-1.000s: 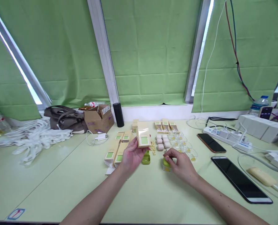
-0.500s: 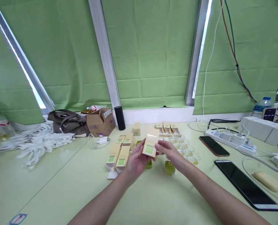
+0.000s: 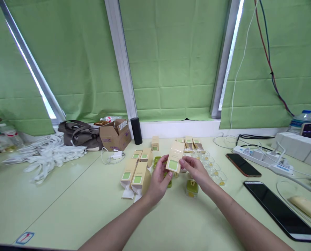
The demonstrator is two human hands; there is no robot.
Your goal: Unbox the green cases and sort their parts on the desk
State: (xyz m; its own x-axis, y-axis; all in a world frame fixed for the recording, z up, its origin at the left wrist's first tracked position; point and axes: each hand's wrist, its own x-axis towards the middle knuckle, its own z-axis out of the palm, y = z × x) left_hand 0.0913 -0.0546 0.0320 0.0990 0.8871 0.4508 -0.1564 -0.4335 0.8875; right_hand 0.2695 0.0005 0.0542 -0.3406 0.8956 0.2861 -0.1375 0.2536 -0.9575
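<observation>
Between my two hands, a cream cardboard box (image 3: 175, 156) with a green window is held tilted above the table. My left hand (image 3: 159, 179) grips its left edge, and my right hand (image 3: 195, 169) pinches its lower right side. Just below my right hand stands a small clear container with a green lid (image 3: 192, 188). Beside my left hand lie several similar cream boxes (image 3: 138, 179), some with white flaps folded out. Green lids (image 3: 157, 159) are partly hidden behind my hands. Clear containers with yellow spots (image 3: 215, 172) sit in rows beyond my right hand.
More cream boxes (image 3: 189, 143) stand at the back. A carton (image 3: 116, 136), a black cylinder (image 3: 136, 130), a grey bag (image 3: 80, 136) and white straps (image 3: 47, 155) line the back left. Right are two phones (image 3: 243, 164), a power strip (image 3: 262, 158), cables and white boxes (image 3: 296, 148).
The view has shifted slightly, so everything sits a little further right. My left hand's thumb has moved off the box's side to lower down; both hands still hold the box.
</observation>
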